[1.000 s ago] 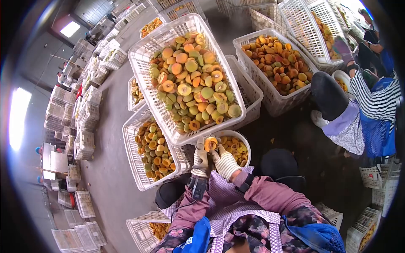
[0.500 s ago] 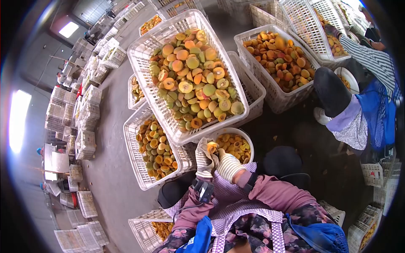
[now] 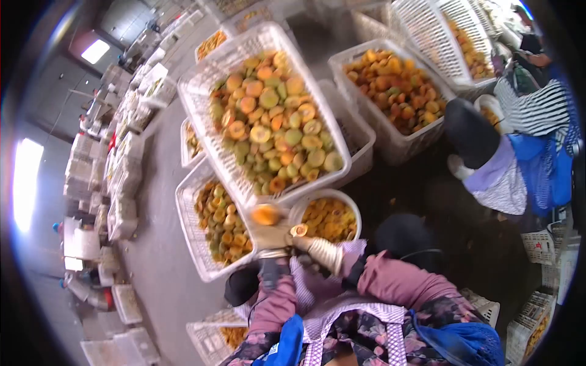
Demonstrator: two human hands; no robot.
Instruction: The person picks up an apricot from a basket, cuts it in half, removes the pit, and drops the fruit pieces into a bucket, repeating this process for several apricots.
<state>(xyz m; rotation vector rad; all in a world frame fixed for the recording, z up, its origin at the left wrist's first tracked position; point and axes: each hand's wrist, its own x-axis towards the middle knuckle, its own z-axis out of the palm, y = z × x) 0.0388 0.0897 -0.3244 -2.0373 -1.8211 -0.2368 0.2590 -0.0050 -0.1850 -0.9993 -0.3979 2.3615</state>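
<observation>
- Several white crates (image 3: 196, 110) of halved apricots stand far of our knees; a white bowl (image 3: 357, 210) sits near, and a co-worker's striped sleeve (image 3: 537, 113) is far right.
- Our left hand (image 3: 268, 236), blurred, grips an apricot half (image 3: 266, 215) over the near-left crate (image 3: 188, 244).
- Our right hand (image 3: 322, 251) pinches a second half (image 3: 299, 230) beside the bowl's rim.

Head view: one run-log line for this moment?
left hand: at blurred apricot half | right hand: holds other half | bowl: beside hands
</observation>
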